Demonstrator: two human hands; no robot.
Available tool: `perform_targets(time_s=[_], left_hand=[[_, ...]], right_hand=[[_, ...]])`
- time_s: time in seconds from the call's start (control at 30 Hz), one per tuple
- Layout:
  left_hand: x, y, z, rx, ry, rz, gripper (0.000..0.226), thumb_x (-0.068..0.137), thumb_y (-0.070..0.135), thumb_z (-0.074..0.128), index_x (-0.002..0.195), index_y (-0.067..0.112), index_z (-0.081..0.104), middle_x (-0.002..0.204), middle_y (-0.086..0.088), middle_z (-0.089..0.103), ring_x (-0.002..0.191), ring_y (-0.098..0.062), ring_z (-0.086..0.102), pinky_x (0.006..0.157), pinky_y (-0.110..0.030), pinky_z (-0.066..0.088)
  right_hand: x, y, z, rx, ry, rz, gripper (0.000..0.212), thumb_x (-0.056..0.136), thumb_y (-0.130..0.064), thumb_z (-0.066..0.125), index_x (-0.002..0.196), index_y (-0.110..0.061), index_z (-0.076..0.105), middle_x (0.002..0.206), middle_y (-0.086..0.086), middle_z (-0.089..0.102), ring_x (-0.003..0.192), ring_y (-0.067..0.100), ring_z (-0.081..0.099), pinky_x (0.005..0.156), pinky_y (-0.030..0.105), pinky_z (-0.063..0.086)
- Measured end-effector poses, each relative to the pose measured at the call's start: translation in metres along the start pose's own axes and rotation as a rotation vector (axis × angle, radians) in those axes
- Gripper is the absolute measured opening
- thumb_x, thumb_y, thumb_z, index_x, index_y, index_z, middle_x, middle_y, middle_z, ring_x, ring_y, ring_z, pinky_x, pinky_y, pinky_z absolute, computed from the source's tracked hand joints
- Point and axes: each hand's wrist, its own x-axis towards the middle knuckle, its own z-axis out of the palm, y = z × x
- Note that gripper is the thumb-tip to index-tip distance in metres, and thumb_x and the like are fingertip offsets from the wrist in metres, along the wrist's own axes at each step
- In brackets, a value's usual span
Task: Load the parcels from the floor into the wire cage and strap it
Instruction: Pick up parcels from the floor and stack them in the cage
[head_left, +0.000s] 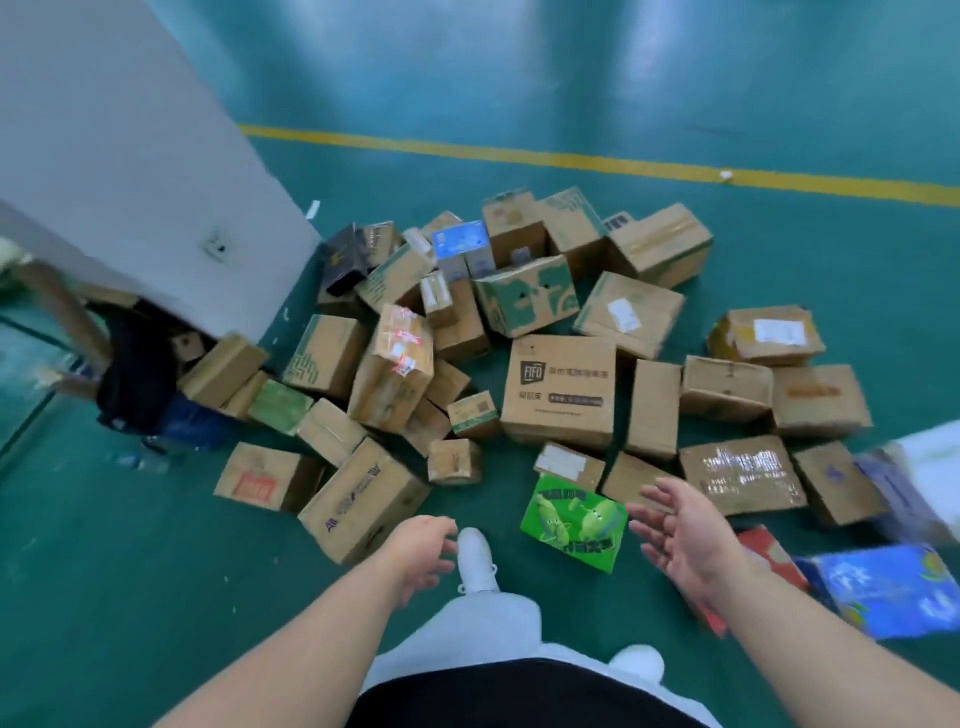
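Teal-green painted floor (519, 78), glossy, with light glare at the far side. Landmark: big brown FIFO carton (558, 389), flat on the floor mid-heap.

The parcels (395, 374) are all on the floor, a loose heap of brown cartons spread left, right and behind the FIFO carton. Many are tilted or leaning on each other.

- Yellow line (571, 158): runs across the floor well behind the FIFO carton, with bare floor between it and the heap's far edge.
- White pillar (130, 156): far left of the FIFO carton. Its corner meets the heap's left edge, and a dark bag (137, 374) slumps at its foot.
- Green printed box (574, 522): just in front of the FIFO carton, tilted.
- Red box (769, 551) and blue box (888, 587): front-right of it, blurred.
- Open floor lies front-left of the FIFO carton. A narrow bare strip leads up to it past the person's white shoe (475, 558).

Left hand (421, 556): front-left of the FIFO carton, in the air, fingers loosely bent, holding nothing. Right hand (680, 535): front-right, palm turned up, fingers spread, nothing in it, just right of the green printed box.
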Motion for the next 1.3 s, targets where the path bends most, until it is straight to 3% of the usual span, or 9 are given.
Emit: perform_targets(time_s=[0.27, 0.4, 0.57, 0.67, 0.8, 0.87, 1.0, 1.17, 1.3], left_hand=[[0.063, 0.028, -0.095, -0.155, -0.041, 0.045, 0.027, 0.106, 0.029, 0.048, 0.127, 0.016, 0.059, 0.116, -0.005, 0.068, 0.104, -0.023, 0.066, 0.083, -0.034, 0.053], [0.105, 0.038, -0.176, -0.146, -0.049, 0.044, 0.028, 0.105, 0.03, 0.049, 0.127, 0.016, 0.059, 0.113, -0.003, 0.067, 0.098, -0.019, 0.066, 0.077, -0.032, 0.052], [0.149, 0.023, -0.277, -0.212, 0.033, -0.063, 0.023, 0.104, 0.027, 0.047, 0.111, 0.011, 0.062, 0.117, -0.014, 0.067, 0.106, -0.029, 0.065, 0.095, -0.041, 0.051], [0.174, 0.003, -0.317, -0.274, 0.072, -0.152, 0.024, 0.104, 0.028, 0.047, 0.112, 0.011, 0.062, 0.111, -0.009, 0.067, 0.104, -0.027, 0.063, 0.099, -0.042, 0.05], [0.196, -0.01, -0.336, -0.322, 0.072, -0.2, 0.025, 0.103, 0.024, 0.046, 0.115, 0.008, 0.061, 0.099, -0.007, 0.06, 0.081, -0.023, 0.054, 0.07, -0.031, 0.043], [0.197, -0.009, -0.334, -0.355, 0.046, -0.233, 0.02, 0.102, 0.022, 0.046, 0.112, 0.011, 0.06, 0.097, -0.006, 0.059, 0.077, -0.02, 0.051, 0.065, -0.03, 0.04], [0.203, 0.002, -0.33, -0.395, 0.019, -0.266, 0.022, 0.102, 0.026, 0.048, 0.118, 0.015, 0.06, 0.109, -0.004, 0.068, 0.097, -0.022, 0.066, 0.083, -0.035, 0.05], [0.222, 0.036, -0.345, -0.381, 0.018, -0.261, 0.023, 0.103, 0.029, 0.049, 0.119, 0.017, 0.06, 0.115, -0.008, 0.068, 0.103, -0.026, 0.066, 0.096, -0.04, 0.052], [0.241, 0.076, -0.369, -0.41, 0.106, -0.261, 0.017, 0.101, 0.026, 0.048, 0.105, 0.016, 0.062, 0.104, -0.004, 0.066, 0.093, -0.026, 0.063, 0.086, -0.037, 0.05]], right_hand=[[0.027, -0.024, 0.147, -0.204, -0.051, 0.023, 0.036, 0.104, -0.04, 0.049, 0.121, -0.015, 0.068, 0.119, 0.013, 0.073, 0.099, 0.026, 0.062, 0.091, 0.042, 0.044], [0.048, -0.032, 0.236, -0.311, -0.037, 0.037, 0.035, 0.102, -0.041, 0.052, 0.119, -0.015, 0.069, 0.113, 0.014, 0.074, 0.09, 0.023, 0.061, 0.084, 0.04, 0.045], [0.067, -0.04, 0.35, -0.517, -0.108, 0.038, 0.028, 0.101, -0.039, 0.056, 0.116, -0.019, 0.07, 0.108, 0.008, 0.077, 0.089, 0.021, 0.066, 0.079, 0.036, 0.047], [0.07, -0.042, 0.399, -0.607, -0.152, 0.059, 0.026, 0.101, -0.04, 0.056, 0.116, -0.023, 0.07, 0.107, 0.005, 0.077, 0.098, 0.023, 0.07, 0.082, 0.036, 0.051], [0.074, -0.047, 0.433, -0.728, -0.192, 0.09, 0.025, 0.101, -0.04, 0.057, 0.117, -0.023, 0.068, 0.109, 0.004, 0.076, 0.102, 0.024, 0.07, 0.087, 0.038, 0.052], [0.082, -0.049, 0.437, -0.762, -0.191, 0.108, 0.026, 0.101, -0.04, 0.058, 0.118, -0.022, 0.067, 0.109, 0.004, 0.075, 0.1, 0.023, 0.07, 0.086, 0.037, 0.052], [0.11, -0.062, 0.448, -0.797, -0.166, 0.149, 0.032, 0.098, -0.042, 0.06, 0.12, -0.021, 0.068, 0.106, 0.004, 0.077, 0.097, 0.024, 0.07, 0.082, 0.036, 0.051], [0.145, -0.104, 0.481, -0.815, -0.196, 0.152, 0.029, 0.101, -0.039, 0.056, 0.121, -0.02, 0.065, 0.111, 0.007, 0.073, 0.096, 0.024, 0.068, 0.087, 0.039, 0.053], [0.173, -0.145, 0.511, -0.885, -0.243, 0.155, 0.028, 0.102, -0.038, 0.055, 0.121, -0.02, 0.065, 0.114, 0.008, 0.071, 0.103, 0.026, 0.067, 0.092, 0.04, 0.053]])
